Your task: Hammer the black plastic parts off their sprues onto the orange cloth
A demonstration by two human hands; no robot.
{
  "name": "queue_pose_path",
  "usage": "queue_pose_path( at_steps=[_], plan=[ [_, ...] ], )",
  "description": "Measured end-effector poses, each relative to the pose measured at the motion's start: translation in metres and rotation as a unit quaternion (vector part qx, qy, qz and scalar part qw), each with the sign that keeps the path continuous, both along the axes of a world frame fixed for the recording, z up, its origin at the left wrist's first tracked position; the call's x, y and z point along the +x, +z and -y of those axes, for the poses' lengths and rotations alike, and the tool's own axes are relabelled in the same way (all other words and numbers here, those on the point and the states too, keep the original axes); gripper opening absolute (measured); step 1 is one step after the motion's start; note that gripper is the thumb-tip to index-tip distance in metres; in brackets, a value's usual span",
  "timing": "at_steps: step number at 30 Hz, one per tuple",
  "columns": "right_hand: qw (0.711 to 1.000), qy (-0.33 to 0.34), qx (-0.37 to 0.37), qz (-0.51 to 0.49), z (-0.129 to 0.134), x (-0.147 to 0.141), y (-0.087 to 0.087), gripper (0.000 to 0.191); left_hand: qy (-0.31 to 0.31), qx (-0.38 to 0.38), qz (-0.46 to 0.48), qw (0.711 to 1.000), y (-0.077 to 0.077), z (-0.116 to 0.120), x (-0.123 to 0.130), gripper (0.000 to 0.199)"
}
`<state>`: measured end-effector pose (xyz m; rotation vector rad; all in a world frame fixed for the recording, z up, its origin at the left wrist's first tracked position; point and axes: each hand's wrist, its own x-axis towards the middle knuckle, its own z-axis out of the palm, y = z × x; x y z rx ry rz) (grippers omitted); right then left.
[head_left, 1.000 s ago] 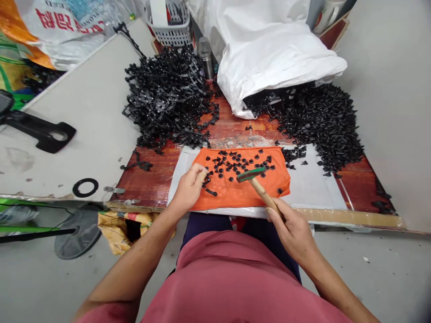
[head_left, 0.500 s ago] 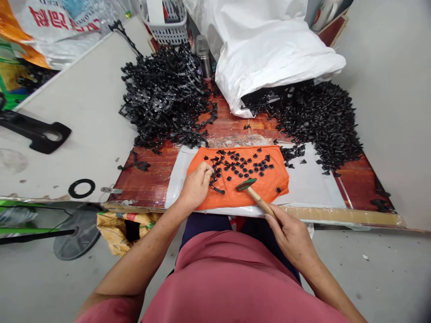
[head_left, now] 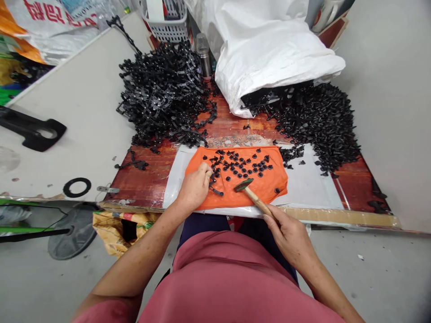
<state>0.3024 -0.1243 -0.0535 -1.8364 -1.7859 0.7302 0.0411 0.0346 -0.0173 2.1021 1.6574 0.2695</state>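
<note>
My right hand (head_left: 290,233) is closed round the wooden handle of a hammer (head_left: 253,197), whose dark green head rests on or just above an orange cloth (head_left: 202,197). At the cloth's left side my left hand (head_left: 195,185) pinches one end of a black jointed plastic strip (head_left: 215,191); its fingertips partly hide the piece. Small black round-based plastic studs (head_left: 245,175) lie scattered over the cloth, several of them base down. One stud (head_left: 277,190) sits apart near the right edge.
Behind the cloth, a tangled heap of black strips (head_left: 161,94) stands at left and a pile of black studs (head_left: 323,121) at right, spilling from a white sack (head_left: 276,54). A bottle (head_left: 204,56) and a grey basket (head_left: 168,29) stand at the back.
The whole view has shifted slightly. Both hands keep their holds, and the hammer head stays almost in place over the cloth.
</note>
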Motion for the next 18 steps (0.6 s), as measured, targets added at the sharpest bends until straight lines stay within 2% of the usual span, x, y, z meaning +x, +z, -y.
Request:
queue_pose_path(
  at_steps=[4, 9, 15, 18],
  plan=[
    [1.000, 0.015, -0.005, 0.016, -0.004, 0.001, 0.009, 0.039, -0.009, -0.002, 0.007, 1.000, 0.001, -0.003, -0.001, 0.015],
    [0.996, 0.023, 0.061, 0.057, -0.017, -0.002, 0.021, 0.036, -0.013, -0.004, 0.012, 1.000, 0.000, -0.009, 0.001, 0.016],
    [0.982, 0.057, 0.105, 0.143, -0.042, -0.013, 0.039, 0.048, -0.009, 0.012, 0.041, 0.999, -0.001, -0.006, 0.000, 0.017],
    [0.979, 0.074, 0.130, 0.140, -0.052, -0.021, 0.045, 0.053, -0.008, 0.008, 0.042, 0.999, -0.002, -0.005, -0.001, 0.017]
  ],
)
